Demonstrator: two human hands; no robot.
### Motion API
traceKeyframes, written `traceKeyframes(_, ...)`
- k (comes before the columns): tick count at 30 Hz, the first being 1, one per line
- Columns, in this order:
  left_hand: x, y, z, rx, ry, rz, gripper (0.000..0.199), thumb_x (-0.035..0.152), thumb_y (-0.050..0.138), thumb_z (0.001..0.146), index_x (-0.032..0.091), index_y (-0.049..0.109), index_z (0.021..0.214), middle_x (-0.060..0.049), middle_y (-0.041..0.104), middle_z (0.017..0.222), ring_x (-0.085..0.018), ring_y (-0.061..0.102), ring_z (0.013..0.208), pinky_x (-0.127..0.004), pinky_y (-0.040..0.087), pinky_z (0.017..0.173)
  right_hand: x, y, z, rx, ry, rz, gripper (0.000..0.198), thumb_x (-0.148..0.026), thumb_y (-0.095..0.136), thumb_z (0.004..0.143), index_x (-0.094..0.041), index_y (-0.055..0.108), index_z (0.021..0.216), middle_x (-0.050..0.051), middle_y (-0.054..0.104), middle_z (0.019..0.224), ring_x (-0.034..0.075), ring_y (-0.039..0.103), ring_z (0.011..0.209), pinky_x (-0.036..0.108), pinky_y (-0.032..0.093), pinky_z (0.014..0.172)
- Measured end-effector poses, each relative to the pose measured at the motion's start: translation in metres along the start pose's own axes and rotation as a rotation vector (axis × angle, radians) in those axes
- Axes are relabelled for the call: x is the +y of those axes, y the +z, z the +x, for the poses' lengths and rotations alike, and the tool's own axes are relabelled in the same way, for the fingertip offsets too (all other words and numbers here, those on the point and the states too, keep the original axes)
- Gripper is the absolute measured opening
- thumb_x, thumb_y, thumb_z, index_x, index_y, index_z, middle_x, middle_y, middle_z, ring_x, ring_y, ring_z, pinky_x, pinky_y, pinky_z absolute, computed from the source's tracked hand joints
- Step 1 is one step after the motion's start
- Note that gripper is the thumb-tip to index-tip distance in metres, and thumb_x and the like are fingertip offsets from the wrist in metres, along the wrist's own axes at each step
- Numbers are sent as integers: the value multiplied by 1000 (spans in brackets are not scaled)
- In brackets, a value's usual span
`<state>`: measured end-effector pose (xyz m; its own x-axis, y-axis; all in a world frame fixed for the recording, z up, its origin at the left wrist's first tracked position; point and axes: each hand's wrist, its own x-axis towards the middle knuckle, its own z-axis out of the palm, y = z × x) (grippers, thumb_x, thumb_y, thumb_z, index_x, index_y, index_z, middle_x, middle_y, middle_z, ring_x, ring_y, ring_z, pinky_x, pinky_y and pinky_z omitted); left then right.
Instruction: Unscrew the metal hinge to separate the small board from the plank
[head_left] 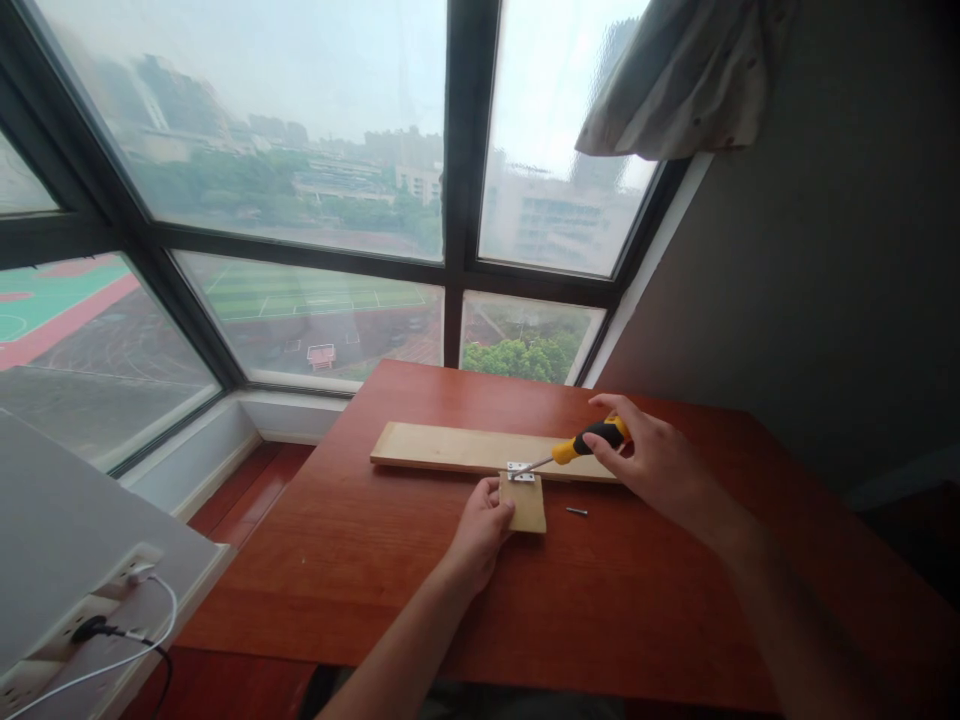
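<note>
My left hand [484, 530] grips the left edge of a small square wooden board [529, 510], thumb on top. A silver metal hinge [520, 467] lies across the small board's far edge and reaches toward a long pale wooden plank [442, 447] behind it. In my right hand [652, 455] is a screwdriver [592, 440] with a yellow and black handle, fingers closed round its end. The shaft slants down to the left, with its tip at the hinge's near left part. Whether a screw sits under the tip is too small to tell. A loose screw [577, 512] lies right of the small board.
Everything rests on a reddish-brown wooden table [337, 580]. Large dark-framed windows [300, 250] rise behind it. A patterned curtain [675, 90] hangs at upper right beside a grey wall [810, 270]. At lower left, cables [161, 630] are plugged into wall sockets [90, 615].
</note>
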<state>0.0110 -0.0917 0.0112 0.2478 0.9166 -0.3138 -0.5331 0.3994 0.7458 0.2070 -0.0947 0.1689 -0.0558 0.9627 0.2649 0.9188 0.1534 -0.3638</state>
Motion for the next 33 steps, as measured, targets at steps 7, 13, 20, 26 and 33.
traceKeyframes(7,1,1,-1,-5,2,-11,39,18,72,64,15,52,98,-7,70,87,-17,64,73,-28,51,67,-2,1,-2,15,-66,62,40,-36,54,84,-26,52,122,6,66,110,22,65,90,32,50,72)
traceKeyframes(13,2,1,-2,-6,-6,8,39,20,72,64,16,53,97,-7,70,89,-17,65,74,-26,49,66,-5,0,-2,65,18,-191,41,-53,39,93,-26,60,115,4,71,84,25,66,74,32,42,60)
traceKeyframes(20,2,1,-2,1,-10,14,39,21,72,63,16,53,98,-7,69,89,-16,64,73,-27,49,67,0,-1,-2,14,-89,-54,47,-38,39,94,-28,46,139,5,69,98,21,65,78,31,46,66)
traceKeyframes(26,2,1,-1,0,-4,6,38,20,72,63,16,53,96,-6,68,87,-17,64,74,-27,49,67,-5,-5,-6,-28,-105,180,57,-27,49,83,-29,44,140,4,63,117,17,63,82,30,51,73)
traceKeyframes(33,2,2,-2,5,-6,0,38,19,72,63,16,53,96,-6,68,87,-16,64,72,-26,49,66,-8,-2,-6,29,-39,32,49,-48,41,93,-27,46,137,6,68,108,23,65,88,33,49,70)
